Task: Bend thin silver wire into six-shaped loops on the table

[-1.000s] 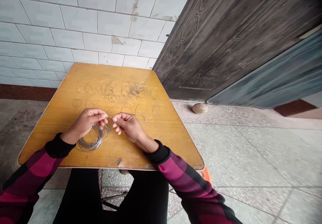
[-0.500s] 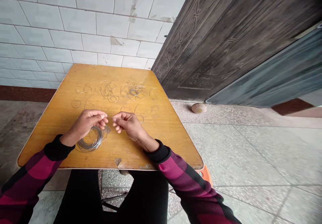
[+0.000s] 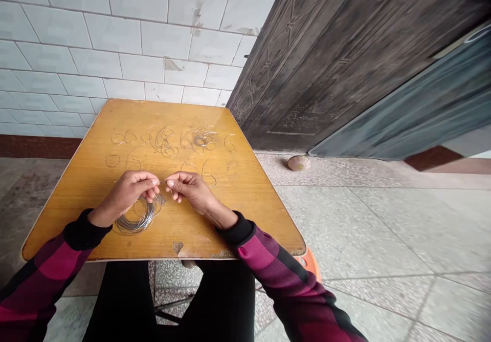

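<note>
Thin metal wire is pinched between the fingertips of my left hand (image 3: 134, 191) and my right hand (image 3: 190, 189), which almost meet over the near half of the table. Just below my left hand lies a coil of silvery wire (image 3: 136, 221), partly covered by that hand. Beyond my hands, several bent wire pieces (image 3: 166, 141) with curled ends are spread across the tabletop. A denser tangle of wire (image 3: 203, 138) sits among them toward the right. One curled wire piece (image 3: 209, 173) lies just past my right hand.
The yellow wooden table (image 3: 245, 204) has chipped spots along its near edge. It stands against a white tiled wall (image 3: 126, 40). A dark carved door (image 3: 299, 76) leans in at the right, with a roundish object (image 3: 299, 163) on the floor by it. Something orange (image 3: 310, 262) shows beside the table's right corner.
My hands have come slightly closer together, with the wire still pinched between them. The wire end that stood up beyond my fingers is now lower. The view has shifted a little.
</note>
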Tool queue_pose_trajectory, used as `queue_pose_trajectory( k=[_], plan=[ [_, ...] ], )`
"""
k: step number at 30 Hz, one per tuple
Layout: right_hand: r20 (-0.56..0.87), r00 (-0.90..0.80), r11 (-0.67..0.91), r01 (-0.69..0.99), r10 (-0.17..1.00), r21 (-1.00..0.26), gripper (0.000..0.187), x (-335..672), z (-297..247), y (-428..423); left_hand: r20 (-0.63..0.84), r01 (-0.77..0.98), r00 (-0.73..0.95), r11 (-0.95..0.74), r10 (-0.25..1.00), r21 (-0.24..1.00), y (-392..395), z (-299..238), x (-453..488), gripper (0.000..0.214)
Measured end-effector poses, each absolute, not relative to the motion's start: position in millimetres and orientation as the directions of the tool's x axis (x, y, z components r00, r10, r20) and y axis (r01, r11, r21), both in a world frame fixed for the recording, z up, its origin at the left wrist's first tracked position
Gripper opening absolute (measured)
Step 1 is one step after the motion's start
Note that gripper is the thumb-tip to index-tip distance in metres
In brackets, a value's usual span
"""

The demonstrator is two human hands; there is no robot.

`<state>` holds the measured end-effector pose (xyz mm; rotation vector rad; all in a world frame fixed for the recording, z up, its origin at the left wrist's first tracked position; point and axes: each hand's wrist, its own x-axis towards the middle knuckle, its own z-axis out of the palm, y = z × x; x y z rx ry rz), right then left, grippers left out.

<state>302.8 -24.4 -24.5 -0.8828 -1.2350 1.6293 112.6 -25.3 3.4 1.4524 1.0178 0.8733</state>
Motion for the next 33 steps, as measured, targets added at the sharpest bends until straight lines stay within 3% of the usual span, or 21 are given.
queue_pose_trajectory(
  k=[3, 10, 23, 33],
  plan=[
    [0.022, -0.315, -0.071, -0.283, 0.949, -0.957, 0.030, 302, -28, -21, -0.032, 0.134, 0.417, -0.027, 0.908, 0.991, -26, 0, 113, 0.023],
    [0.154, -0.373, 0.046, -0.281, 0.915, -0.958, 0.017, 297, -32, -19, -0.040, 0.158, 0.543, -0.056, 0.839, 0.986, -30, -4, 116, 0.025],
    [0.093, -0.444, -0.052, -0.304, 0.891, -0.951, 0.022, 296, -31, -11, -0.088, 0.215, 0.537, -0.035, 0.839, 0.976, -32, -1, 117, 0.022],
    [0.002, -0.317, -0.138, -0.418, 0.949, -0.898, 0.028, 305, -22, 2, -0.142, 0.309, 0.544, -0.041, 0.827, 0.950, -34, -2, 120, 0.023]
  ],
)
